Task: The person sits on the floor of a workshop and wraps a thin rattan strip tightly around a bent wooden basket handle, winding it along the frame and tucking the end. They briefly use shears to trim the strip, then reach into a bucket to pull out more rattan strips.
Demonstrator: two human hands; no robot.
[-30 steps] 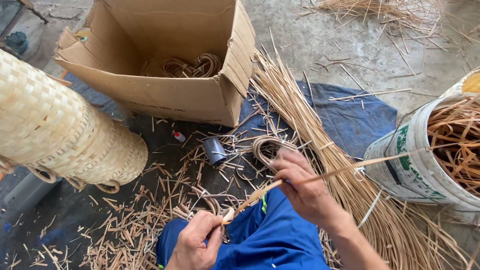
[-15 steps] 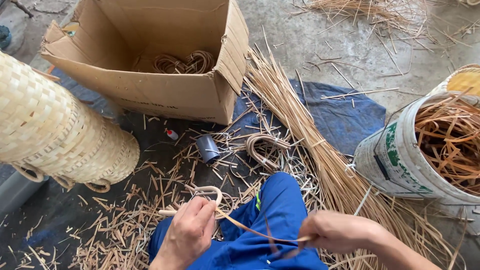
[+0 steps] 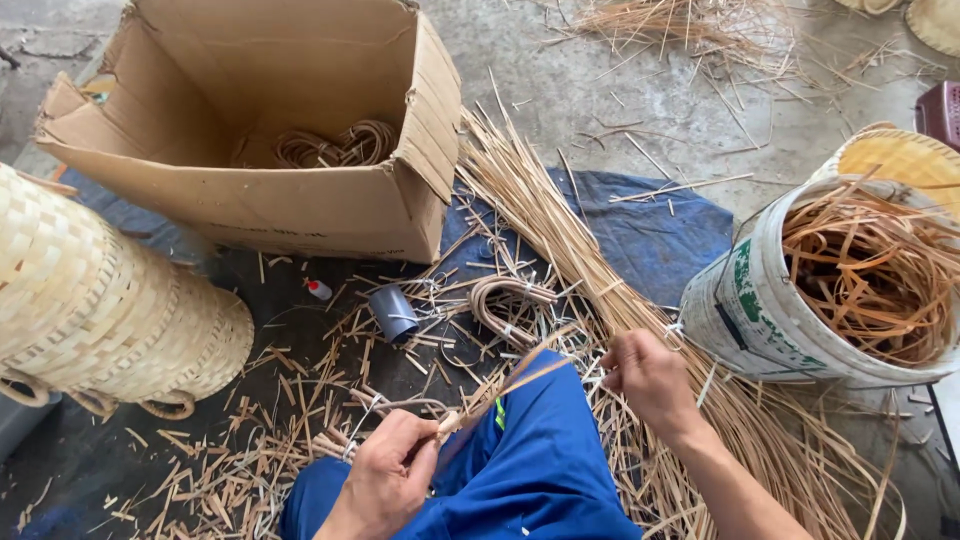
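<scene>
My left hand [image 3: 388,478], at lower centre, is pinched shut on the strip [image 3: 500,395], which slants up right over my knee. My right hand [image 3: 648,376] has let go since half a second ago and risen to the straw bundle [image 3: 560,240], fingers curled loosely, beside the bucket [image 3: 745,310].

Even, diffuse daylight; soft shadow inside the open brown cardboard box [image 3: 270,120]. Sharp focus near it, wide-angle bending at the frame edges.
</scene>
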